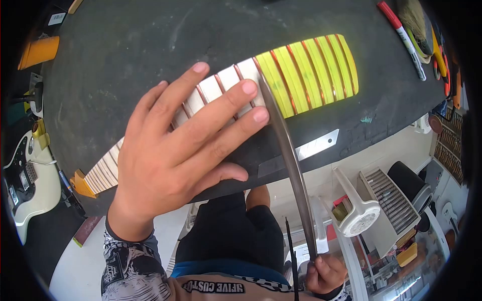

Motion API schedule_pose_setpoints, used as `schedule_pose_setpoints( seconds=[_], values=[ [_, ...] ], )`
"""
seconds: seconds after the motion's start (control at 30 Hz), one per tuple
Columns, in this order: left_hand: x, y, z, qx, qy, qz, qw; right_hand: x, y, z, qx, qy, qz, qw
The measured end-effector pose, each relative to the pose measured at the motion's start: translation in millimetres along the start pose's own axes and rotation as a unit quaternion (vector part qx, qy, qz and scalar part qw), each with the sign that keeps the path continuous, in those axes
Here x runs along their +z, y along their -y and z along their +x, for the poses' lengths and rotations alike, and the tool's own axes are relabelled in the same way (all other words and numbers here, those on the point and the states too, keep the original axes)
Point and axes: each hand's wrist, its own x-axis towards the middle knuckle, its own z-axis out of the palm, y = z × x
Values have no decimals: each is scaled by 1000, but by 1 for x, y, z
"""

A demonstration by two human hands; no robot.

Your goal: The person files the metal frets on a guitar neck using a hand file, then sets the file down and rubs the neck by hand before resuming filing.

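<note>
A guitar neck (306, 75) lies across the dark work surface, its fingerboard covered with white tape on the left part and yellow tape on the right, copper-coloured frets showing between the strips. My left hand (175, 135) is spread flat over the white part, fingers apart, index fingertip beside the tool. Low on the right, my right hand (324, 273) is closed around the near end of a long, narrow grey metal file (291, 160). Its far end rests on the fingerboard where white meets yellow; its surface detail is too blurred to make out.
A snap-off blade (317, 144) lies below the neck near the table edge. A red-and-white marker (401, 40) and a brush (414, 20) are at upper right. A cream guitar body (37, 185) stands left. An orange block (83, 184) sits at the neck's narrow end.
</note>
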Motion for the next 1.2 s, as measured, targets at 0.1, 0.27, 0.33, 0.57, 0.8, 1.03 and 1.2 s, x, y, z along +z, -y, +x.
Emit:
schedule_pose_setpoints(
  seconds=[0.1,0.27,0.33,0.57,0.8,1.03,1.2],
  values=[
    [0,0,0,0,-1,-3,1000,14,18,69,-20,0,24,1000],
    [-1,0,0,-9,4,-10,1000,26,35,146,-17,25,63,998],
    [-3,-1,1,-11,13,-10,1000,26,34,142,-12,22,68,997],
    [-6,-1,0,-20,28,-20,999,-1,-4,10,8,25,27,999],
    [-6,-1,0,-22,36,-13,999,13,25,93,-14,19,50,998],
    [-5,1,0,-13,26,-11,1000,28,14,117,-8,-11,132,991],
    [-2,0,0,-1,6,-6,1000,20,-21,27,77,-32,186,979]
  ],
)
